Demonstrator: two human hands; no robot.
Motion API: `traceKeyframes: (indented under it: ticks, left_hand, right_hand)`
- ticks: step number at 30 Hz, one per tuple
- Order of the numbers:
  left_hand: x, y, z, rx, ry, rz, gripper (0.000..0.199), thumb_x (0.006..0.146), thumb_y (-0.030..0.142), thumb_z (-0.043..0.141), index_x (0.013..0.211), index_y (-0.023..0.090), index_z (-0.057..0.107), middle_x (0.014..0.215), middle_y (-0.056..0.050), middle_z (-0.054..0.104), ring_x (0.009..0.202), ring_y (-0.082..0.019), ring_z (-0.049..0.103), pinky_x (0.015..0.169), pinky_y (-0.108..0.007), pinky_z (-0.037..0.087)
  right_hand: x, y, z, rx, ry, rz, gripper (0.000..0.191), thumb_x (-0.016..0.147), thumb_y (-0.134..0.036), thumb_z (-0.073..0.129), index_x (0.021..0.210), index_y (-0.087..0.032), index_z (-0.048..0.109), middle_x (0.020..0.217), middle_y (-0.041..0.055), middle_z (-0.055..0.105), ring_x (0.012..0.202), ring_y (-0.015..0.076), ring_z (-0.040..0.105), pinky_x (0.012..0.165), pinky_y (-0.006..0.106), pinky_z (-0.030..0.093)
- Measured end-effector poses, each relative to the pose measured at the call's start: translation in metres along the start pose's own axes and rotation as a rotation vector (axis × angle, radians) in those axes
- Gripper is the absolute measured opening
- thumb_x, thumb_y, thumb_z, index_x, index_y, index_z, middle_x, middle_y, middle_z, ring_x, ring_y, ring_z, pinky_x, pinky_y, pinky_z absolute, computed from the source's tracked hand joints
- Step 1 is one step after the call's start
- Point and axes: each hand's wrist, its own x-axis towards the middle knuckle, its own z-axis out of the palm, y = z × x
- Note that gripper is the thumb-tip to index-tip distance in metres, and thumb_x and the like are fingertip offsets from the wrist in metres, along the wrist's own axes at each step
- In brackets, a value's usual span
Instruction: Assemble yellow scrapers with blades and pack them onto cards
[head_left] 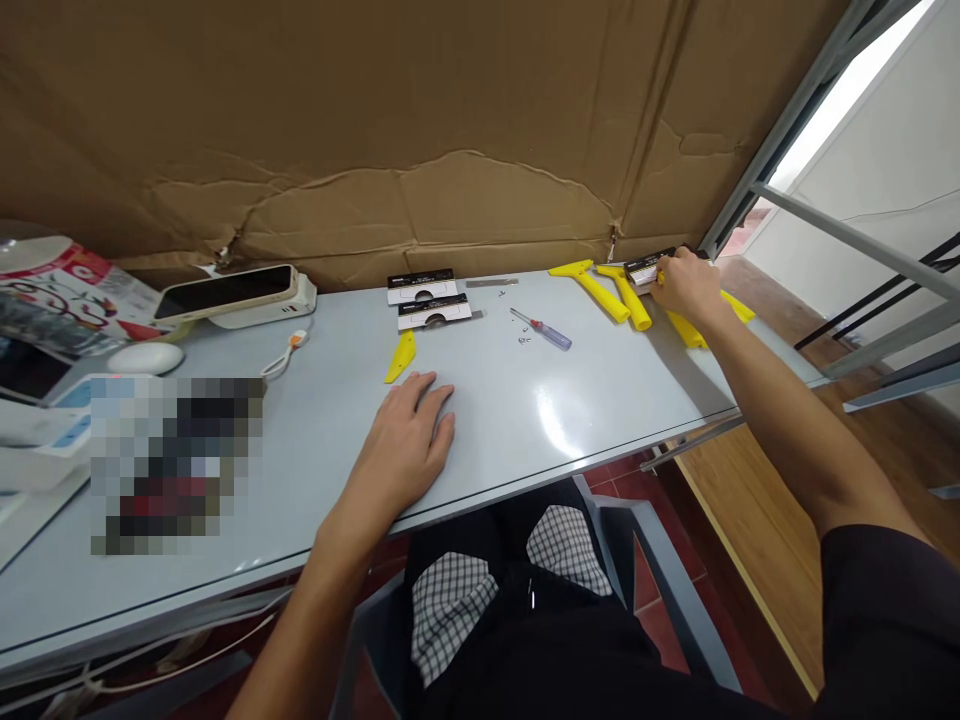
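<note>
While left hand [405, 430] lies open, right hand [681, 285] grips a black scraper head [646, 265]

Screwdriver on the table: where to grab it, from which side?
Probably by the blue handle, coming from the near right. The screwdriver lies flat, handle end toward the near right and tip pointing far left. The small screws sit by the shaft, so that approach avoids them.
</note>
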Motion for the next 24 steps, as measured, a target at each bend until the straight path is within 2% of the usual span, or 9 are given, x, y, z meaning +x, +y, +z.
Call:
traceKeyframes:
  ticks: [6,10,14,18,21,24]
  left_hand:
    - [0.000,0.000,0.001,-0.016,-0.001,-0.021,0.053,0.111,0.037,0.038,0.141,0.006,0.069,0.157,-0.028,0.060,0.155,-0.043,0.052,0.133,-0.063,0.039]
    - [0.000,0.000,0.001,-0.041,0.009,-0.033,0.051,0.111,0.037,0.040,0.142,0.010,0.069,0.158,-0.026,0.061,0.155,-0.043,0.052,0.132,-0.066,0.041]
    - [-0.001,-0.001,0.002,-0.027,0.009,-0.023,0.051,0.111,0.037,0.040,0.143,0.009,0.069,0.158,-0.026,0.061,0.155,-0.043,0.052,0.132,-0.065,0.041]
    - [-0.002,-0.002,0.004,0.000,0.010,-0.015,0.051,0.112,0.037,0.040,0.143,0.008,0.069,0.158,-0.025,0.061,0.156,-0.041,0.052,0.133,-0.062,0.040]
    - [-0.002,-0.001,0.003,0.009,0.010,-0.017,0.050,0.112,0.036,0.040,0.143,0.008,0.068,0.159,-0.024,0.061,0.156,-0.041,0.052,0.133,-0.062,0.041]
    - [-0.001,0.000,0.002,0.013,0.005,-0.026,0.049,0.112,0.034,0.041,0.143,0.009,0.068,0.158,-0.024,0.061,0.155,-0.040,0.053,0.132,-0.062,0.042]
  right_hand:
    - [-0.009,-0.013,0.001,0.019,0.109,-0.082,0.041,0.104,-0.029,0.053,0.129,-0.008,0.077,0.134,0.0290,0.066,0.128,0.0438,0.056,0.094,0.052,0.045]
    - [-0.015,-0.020,0.004,0.009,0.126,-0.110,0.041,0.108,-0.028,0.047,0.125,-0.009,0.079,0.133,0.0268,0.068,0.128,0.0423,0.053,0.099,0.055,0.040]
    - [-0.016,-0.033,0.001,0.048,0.146,-0.129,0.045,0.109,-0.034,0.046,0.122,-0.008,0.081,0.132,0.0269,0.070,0.129,0.0439,0.054,0.101,0.056,0.040]
    - [-0.015,-0.062,-0.007,0.095,0.028,-0.160,0.049,0.109,-0.040,0.045,0.124,-0.011,0.082,0.121,0.0258,0.076,0.120,0.0435,0.063,0.097,0.052,0.048]
    - [-0.009,-0.087,-0.009,0.115,-0.115,-0.143,0.047,0.106,-0.041,0.053,0.130,-0.011,0.080,0.124,0.0271,0.077,0.117,0.0439,0.068,0.094,0.050,0.053]
    - [0.001,-0.105,-0.006,0.141,-0.180,-0.140,0.043,0.101,-0.037,0.062,0.129,-0.010,0.079,0.125,0.0285,0.076,0.112,0.0430,0.072,0.091,0.047,0.055]
